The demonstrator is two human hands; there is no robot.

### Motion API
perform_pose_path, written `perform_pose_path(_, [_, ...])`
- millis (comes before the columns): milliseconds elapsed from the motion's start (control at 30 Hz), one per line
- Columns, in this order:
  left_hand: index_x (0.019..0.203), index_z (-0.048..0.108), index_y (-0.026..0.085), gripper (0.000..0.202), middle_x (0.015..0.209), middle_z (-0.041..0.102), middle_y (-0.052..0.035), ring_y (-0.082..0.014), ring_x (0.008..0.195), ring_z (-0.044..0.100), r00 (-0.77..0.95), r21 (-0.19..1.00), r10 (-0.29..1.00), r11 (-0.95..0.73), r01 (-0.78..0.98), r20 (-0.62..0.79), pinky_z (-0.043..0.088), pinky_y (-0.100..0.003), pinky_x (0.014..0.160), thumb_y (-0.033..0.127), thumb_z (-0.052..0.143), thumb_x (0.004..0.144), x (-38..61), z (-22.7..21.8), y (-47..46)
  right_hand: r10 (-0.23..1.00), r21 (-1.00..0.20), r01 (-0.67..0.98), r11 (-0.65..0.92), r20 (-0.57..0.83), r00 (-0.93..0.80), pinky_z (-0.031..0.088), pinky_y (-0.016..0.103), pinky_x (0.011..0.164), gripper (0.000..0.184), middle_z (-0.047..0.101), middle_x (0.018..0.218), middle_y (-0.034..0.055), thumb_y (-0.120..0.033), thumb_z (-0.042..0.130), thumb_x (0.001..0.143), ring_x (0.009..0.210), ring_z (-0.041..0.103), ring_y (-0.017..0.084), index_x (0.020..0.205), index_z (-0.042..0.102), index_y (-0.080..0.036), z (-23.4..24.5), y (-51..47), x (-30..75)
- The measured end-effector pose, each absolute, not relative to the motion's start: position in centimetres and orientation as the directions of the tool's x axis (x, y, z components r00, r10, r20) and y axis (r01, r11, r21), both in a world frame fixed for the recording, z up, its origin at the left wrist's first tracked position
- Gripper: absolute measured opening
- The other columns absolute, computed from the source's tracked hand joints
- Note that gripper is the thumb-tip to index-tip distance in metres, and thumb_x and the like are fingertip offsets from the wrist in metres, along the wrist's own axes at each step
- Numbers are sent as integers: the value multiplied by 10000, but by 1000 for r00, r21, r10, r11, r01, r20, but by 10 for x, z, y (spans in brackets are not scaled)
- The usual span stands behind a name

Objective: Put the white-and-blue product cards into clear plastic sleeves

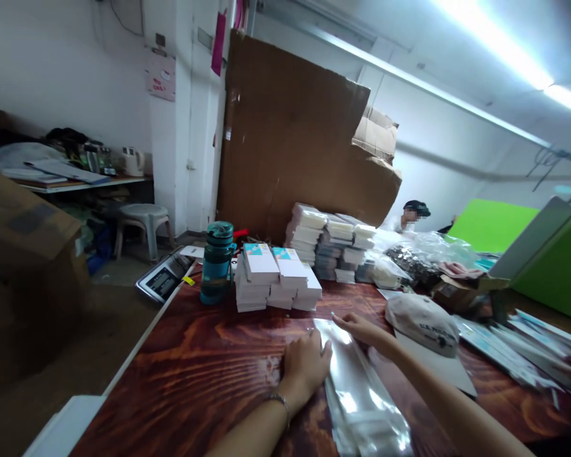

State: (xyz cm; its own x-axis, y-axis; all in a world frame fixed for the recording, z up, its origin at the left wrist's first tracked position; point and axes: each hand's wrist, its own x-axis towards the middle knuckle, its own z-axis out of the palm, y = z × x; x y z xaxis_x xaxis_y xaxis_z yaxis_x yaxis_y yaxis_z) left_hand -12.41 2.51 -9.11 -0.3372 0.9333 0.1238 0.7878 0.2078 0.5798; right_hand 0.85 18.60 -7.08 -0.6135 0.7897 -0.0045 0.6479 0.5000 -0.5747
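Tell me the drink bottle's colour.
The drink bottle is teal, lid included; it shows in the head view.

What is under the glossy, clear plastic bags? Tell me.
The glossy, clear plastic bags seem to lie on the red-brown, wood-grained table, visible around them; the surface directly beneath is covered.

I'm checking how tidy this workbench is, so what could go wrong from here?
The clear plastic sleeves look glossy and loosely piled between the left hand and right hand, so they might slide apart.
The upright teal bottle stands close beside the white card stacks; a knock could tip it into them.
The cap lies near the right forearm and might get nudged.
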Motion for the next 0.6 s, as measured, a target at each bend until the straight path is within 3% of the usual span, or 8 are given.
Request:
perform_pose_path(133, [1037,627,154,284,974,675,-47,-180,856,653,-342,616,930,193,764,132,535,-410,795,396,546,912,-125,-93,24,747,-290,689,664,275,-605,495,499,904,373,564,1288,99,-332,610,909,1097,587,270,1246,554,-185,-44,182,-36])
perform_pose_path(200, [1037,628,155,281,971,675,-46,-180,853,653,-356,648,925,188,738,136,536,-409,794,394,548,912,-126,-95,24,642,-157,640,752,392,-659,448,542,960,428,505,1369,109,-337,613,905,1182,533,299,1299,518,-199,-30,177,-66])
perform_pose_path(300, [1062,620,155,287,987,672,-49,-181,860,653,-393,705,907,183,686,147,537,-411,796,389,549,912,-130,-97,27,456,2,513,858,457,-764,432,551,980,446,478,1406,109,-340,607,908,1213,511,306,1322,503,-210,-22,167,-107])
perform_pose_path(433, [1102,610,163,291,1069,657,-64,-191,906,646,-472,780,868,188,597,152,540,-409,800,372,567,904,-137,-99,31,317,100,409,907,478,-819,497,502,910,410,532,1340,106,-334,602,914,1122,577,276,1294,523,-200,-32,164,-131])
perform_pose_path(600, [1099,615,179,274,1096,651,-66,-198,943,641,-575,867,803,164,470,160,535,-407,816,364,574,901,-145,-98,35,210,118,313,943,517,-830,520,474,879,388,546,1321,104,-329,597,919,1084,598,260,1279,533,-201,-43,176,-125])
